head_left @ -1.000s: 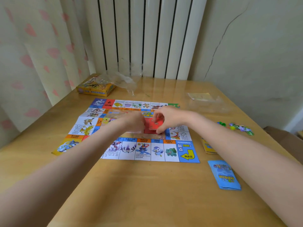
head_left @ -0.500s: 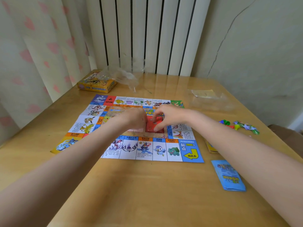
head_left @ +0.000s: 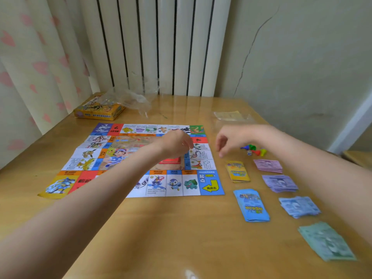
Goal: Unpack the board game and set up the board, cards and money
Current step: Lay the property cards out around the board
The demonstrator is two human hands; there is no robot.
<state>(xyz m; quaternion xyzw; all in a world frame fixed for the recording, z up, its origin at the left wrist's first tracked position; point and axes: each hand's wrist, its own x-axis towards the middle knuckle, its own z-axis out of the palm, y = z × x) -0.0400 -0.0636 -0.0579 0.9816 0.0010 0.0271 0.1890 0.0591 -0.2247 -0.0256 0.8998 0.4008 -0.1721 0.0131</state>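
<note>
Flat on the glossy wooden bench (head_left: 181, 228): colourful printed paper game board (head_left: 141, 158), squares with cartoon creatures round its rim. Near the board's right inner edge, a red stack of cards (head_left: 170, 161), just below and beside the left hand (head_left: 177, 142). Left hand raised over the board, fingers (head_left: 188, 146) loosely curled, gripping nothing visible; whether touching the red stack, cannot tell. Right hand (head_left: 235, 138) off the board's right edge, above the bench, fingers (head_left: 220, 152) drooping, relaxed, empty.

Just right of the board: yellow deck of cards (head_left: 238, 172), below the right fingers and apart from them; nearer the viewer, blue deck of cards (head_left: 252, 205). Further right, a row of paper money piles: pink (head_left: 268, 166), purple (head_left: 280, 183), blue (head_left: 299, 206), green (head_left: 326, 241). Small plastic pawns in blue, green, red and yellow, with a die (head_left: 253, 150), beside the right wrist. Yellow cardboard game box (head_left: 98, 111) at the far left corner, crumpled clear plastic wrap (head_left: 128, 99) partly over it; another clear bag (head_left: 231, 117) at the far right.

Half a second earlier, both hands together on the red stack, fingers pinching its edges. Now lifted and parted: red stack left lying on the board, right hand swung out past the board's edge. View also turned right, bringing the money piles into sight.
</note>
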